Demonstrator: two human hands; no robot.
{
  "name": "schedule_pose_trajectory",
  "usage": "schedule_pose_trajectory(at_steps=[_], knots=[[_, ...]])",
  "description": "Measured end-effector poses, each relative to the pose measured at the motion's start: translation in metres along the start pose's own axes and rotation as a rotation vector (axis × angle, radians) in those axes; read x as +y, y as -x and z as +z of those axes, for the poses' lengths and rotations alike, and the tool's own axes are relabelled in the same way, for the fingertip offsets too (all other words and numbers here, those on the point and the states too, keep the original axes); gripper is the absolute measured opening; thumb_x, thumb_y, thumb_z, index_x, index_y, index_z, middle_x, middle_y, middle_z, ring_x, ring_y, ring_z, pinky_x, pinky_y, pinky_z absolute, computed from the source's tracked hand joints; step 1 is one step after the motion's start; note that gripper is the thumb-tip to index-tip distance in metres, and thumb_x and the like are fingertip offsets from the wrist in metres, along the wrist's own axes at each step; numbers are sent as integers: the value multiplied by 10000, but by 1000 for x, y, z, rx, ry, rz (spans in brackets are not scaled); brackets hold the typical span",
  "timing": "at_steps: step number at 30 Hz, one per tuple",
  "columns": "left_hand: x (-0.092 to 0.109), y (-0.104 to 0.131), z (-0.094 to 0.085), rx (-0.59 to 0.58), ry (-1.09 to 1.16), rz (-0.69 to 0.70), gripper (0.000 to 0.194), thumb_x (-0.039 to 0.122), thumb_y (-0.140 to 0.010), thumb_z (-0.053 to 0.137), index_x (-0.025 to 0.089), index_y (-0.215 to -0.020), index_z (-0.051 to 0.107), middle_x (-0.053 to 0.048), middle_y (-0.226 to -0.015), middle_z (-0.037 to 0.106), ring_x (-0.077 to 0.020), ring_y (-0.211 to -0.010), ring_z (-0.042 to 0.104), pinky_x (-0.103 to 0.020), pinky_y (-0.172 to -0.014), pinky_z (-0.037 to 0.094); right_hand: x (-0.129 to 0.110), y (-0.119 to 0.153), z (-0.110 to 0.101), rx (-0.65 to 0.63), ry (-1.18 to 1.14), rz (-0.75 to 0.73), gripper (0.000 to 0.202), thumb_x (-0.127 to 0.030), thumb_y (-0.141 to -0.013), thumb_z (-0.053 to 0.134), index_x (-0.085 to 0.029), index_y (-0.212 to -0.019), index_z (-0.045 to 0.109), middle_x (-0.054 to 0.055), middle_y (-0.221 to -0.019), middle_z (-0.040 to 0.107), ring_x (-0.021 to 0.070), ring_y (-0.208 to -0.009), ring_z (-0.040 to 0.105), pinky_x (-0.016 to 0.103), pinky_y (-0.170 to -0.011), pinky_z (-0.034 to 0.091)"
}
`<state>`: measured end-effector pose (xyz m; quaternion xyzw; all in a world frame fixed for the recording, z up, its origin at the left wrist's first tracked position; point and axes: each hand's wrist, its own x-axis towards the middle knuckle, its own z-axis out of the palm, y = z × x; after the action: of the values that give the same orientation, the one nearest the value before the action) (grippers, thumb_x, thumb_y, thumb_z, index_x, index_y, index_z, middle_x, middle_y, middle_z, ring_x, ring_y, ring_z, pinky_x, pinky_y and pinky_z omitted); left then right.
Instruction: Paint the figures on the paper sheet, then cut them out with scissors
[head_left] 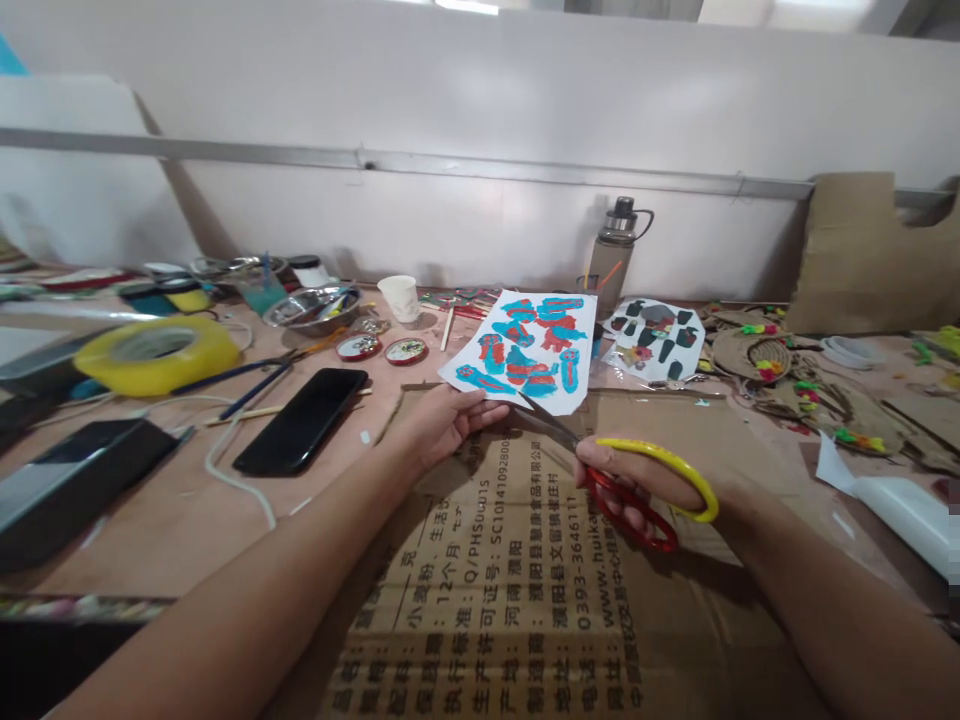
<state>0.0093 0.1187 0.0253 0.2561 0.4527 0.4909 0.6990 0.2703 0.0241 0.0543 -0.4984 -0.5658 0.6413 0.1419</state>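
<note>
Noting positions: our left hand (450, 425) pinches the near-left edge of the painted paper (544, 355), which sits ahead of both hands, by the far edge of the cardboard (712, 630). Our right hand (630, 485) is wrapped round the handles of the scissors (556, 429); their long axis runs forward and leftward, tips at the paper's near edge. The left hand is nearer.

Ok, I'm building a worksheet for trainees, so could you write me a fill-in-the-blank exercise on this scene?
The scissors, tip at the painted sheet, are in the ____.
Their handles are yellow and ____.
Between the left hand and the yellow tape lies a black ____.
The cup is ____.

Missing words: right hand; red; phone; white.
</note>
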Motion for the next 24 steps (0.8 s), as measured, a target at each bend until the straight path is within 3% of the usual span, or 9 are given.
schedule_pose_trajectory(at_steps=[8, 12, 16, 21, 24], knots=[[1, 3, 1, -22, -61, -4, 278, -90, -981, 556, 106, -872, 719, -125, -806, 828, -179, -653, 807, -250, -698, 705, -12, 2, 7, 66, 29, 120, 567, -767, -1029, 524, -210, -1006, 627, -64, -554, 564, 84, -366, 495, 162, -348, 441], [0, 4, 0, -54, -93, -5, 235, -83, -972, 583, 85, -930, 742, -164, -879, 845, -196, -680, 822, -236, -658, 697, -6, -1, 7, 56, -6, 106, 607, -818, -986, 561, -214, -1006, 623, -58, -584, 581, 92, -402, 536, 174, -371, 468], [-2, 6, 3, -22, -76, -3, 262, -104, -968, 576, 96, -922, 739, -132, -837, 840, -179, -638, 808, -226, -638, 693, 1, -7, 5, 84, -36, 99, 619, -828, -989, 546, -216, -1021, 631, -40, -576, 605, 117, -401, 557, 204, -369, 481], [-5, 14, 14, 44, -60, -50, 300, -108, -975, 572, 108, -825, 716, -110, -741, 809, -167, -600, 790, -200, -602, 677, -9, -6, 12, 129, -51, 100, 538, -748, -1026, 576, -216, -955, 618, -50, -536, 556, 108, -385, 520, 203, -380, 471], [-7, 18, 18, 31, -55, -38, 284, -116, -961, 581, 110, -904, 744, -101, -773, 824, -178, -616, 799, -220, -594, 686, -14, -5, 17, 171, -52, 86, 518, -716, -1057, 531, -213, -963, 619, -60, -531, 544, 106, -371, 502, 200, -367, 454]])
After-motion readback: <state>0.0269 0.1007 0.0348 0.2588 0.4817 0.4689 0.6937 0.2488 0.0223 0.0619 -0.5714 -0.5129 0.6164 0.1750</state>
